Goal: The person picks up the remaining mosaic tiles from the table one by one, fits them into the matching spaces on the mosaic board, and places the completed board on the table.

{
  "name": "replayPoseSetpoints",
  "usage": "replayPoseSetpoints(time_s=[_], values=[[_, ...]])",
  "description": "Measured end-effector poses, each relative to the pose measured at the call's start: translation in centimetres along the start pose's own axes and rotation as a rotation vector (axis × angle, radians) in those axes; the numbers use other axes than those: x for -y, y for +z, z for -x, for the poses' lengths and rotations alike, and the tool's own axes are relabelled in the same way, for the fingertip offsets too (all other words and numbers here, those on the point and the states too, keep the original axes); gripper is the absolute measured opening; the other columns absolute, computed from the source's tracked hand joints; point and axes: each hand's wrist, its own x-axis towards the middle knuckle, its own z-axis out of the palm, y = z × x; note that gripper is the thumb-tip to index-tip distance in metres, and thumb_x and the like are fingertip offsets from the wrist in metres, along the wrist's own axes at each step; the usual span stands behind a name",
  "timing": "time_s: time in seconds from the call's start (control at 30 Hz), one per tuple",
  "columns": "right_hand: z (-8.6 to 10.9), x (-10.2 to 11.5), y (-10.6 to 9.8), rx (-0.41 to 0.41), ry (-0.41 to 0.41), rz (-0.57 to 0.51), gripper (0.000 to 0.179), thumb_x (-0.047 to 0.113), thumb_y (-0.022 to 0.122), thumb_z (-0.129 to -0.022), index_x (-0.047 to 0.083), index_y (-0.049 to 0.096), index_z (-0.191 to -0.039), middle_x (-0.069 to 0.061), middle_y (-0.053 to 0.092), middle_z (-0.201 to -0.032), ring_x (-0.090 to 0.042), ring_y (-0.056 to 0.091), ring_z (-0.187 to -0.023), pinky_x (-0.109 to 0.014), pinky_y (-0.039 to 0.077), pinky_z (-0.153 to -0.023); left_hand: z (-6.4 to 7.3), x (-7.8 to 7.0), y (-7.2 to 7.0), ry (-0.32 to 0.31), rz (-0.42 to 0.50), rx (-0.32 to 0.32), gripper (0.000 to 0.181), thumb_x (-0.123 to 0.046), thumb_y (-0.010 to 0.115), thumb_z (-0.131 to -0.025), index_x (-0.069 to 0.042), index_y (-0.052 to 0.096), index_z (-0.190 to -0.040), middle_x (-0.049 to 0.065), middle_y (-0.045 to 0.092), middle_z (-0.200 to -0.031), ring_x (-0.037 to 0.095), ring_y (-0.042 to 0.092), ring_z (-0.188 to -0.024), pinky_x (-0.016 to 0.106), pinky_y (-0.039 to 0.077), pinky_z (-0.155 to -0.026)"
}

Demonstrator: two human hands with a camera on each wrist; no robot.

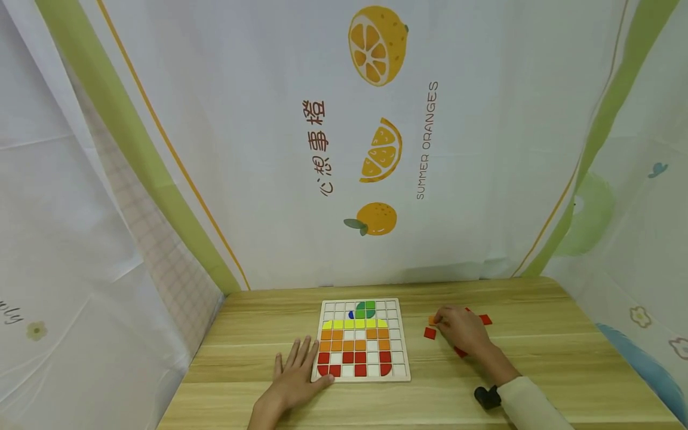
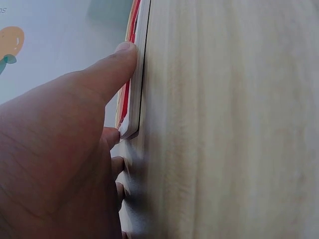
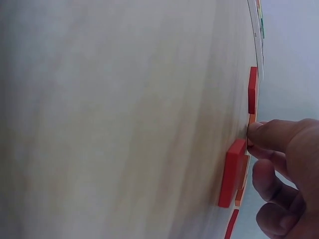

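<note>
A white-framed mosaic board lies on the table, partly filled with red, orange, yellow, green and blue pieces. My left hand rests at its lower left corner with fingers spread, the thumb touching the board's edge. To the right of the board, my right hand pinches an orange tile between thumb and fingertips, low at the tabletop. Nearby lies a red tile, and another red tile shows close to the fingers in the right wrist view. The hand partly hides other tiles.
Loose red tiles lie around my right hand, one red tile beyond it and one red tile under the wrist. A black device sits at the right wrist. Behind the wooden table hangs a white curtain with printed oranges.
</note>
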Motion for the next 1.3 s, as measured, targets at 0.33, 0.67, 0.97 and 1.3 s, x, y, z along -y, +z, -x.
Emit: replayPoseSetpoints(time_s=[0.33,0.67,0.97,1.3], values=[[0.1,-0.1,0.0,-0.019,-0.01,-0.012,0.01,0.01,0.086,-0.088,0.017,0.081,-0.092,-0.002,0.08,-0.105,-0.015,0.071,-0.071,-0.021,0.044,-0.049,-0.2,0.8,0.8,0.039,0.055,-0.017,0.103,-0.078,0.056,-0.096,-0.012,0.027,-0.17,0.018,0.015,-0.179,0.047,0.004,-0.165,0.08,-0.011,-0.122],[0.0,1.0,-0.4,-0.03,-0.016,-0.033,0.008,0.014,0.087,-0.088,0.017,0.08,-0.092,-0.004,0.08,-0.107,-0.005,0.058,-0.055,-0.02,0.037,-0.043,0.0,-0.2,-0.2,-0.01,-0.01,0.008,0.098,-0.069,0.063,-0.097,-0.01,0.032,-0.168,0.016,0.021,-0.178,0.045,0.012,-0.165,0.08,-0.001,-0.124],[-0.3,2.6,-0.4,-0.028,-0.004,-0.041,0.007,0.017,0.087,-0.09,0.021,0.081,-0.089,0.002,0.079,-0.106,-0.011,0.064,-0.071,-0.022,0.046,-0.053,-0.2,0.2,0.2,0.015,0.051,-0.015,0.1,-0.07,0.063,-0.095,-0.006,0.033,-0.167,0.021,0.022,-0.177,0.048,0.01,-0.164,0.08,-0.007,-0.123],[-0.6,4.2,0.1,-0.069,-0.103,-0.006,0.013,0.016,0.091,-0.083,0.021,0.08,-0.086,0.003,0.08,-0.101,-0.017,0.074,-0.084,-0.025,0.055,-0.064,-0.1,-0.1,-0.1,-0.011,-0.006,0.01,0.097,-0.068,0.063,-0.098,-0.01,0.032,-0.168,0.016,0.019,-0.179,0.045,0.01,-0.166,0.08,-0.003,-0.124]])
